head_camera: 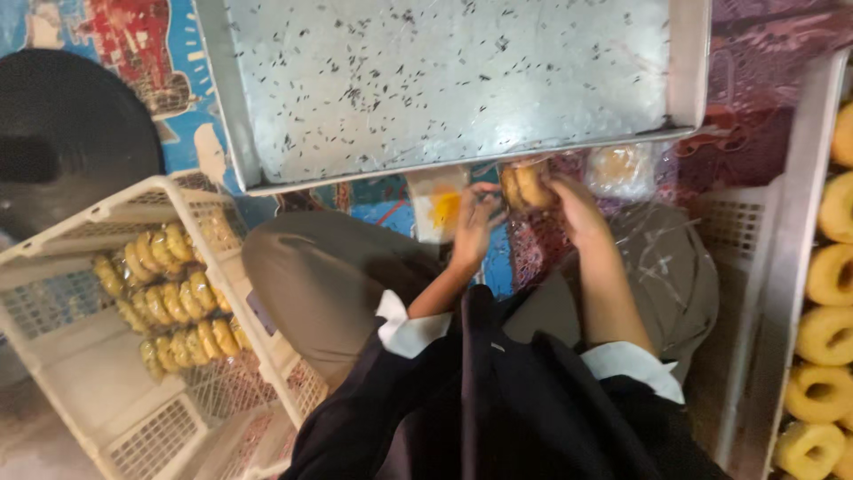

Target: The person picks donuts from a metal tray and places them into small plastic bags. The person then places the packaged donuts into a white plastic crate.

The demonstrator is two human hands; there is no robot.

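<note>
Below dark sleeves, the left hand (475, 218) and right hand (576, 206) were both closed on a clear bag of rings (526, 187) held between them under the tray (462, 80), apparently mid-bagging, so sealing seemingly called for a steady pinch.

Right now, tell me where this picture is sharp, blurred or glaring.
Head view: the metal tray glares pale under overhead light; the left hand and right hand are slightly motion-blurred around the bagged ring pastries; the dark clothing is underexposed; wide-angle bending skews the white crate.
</note>
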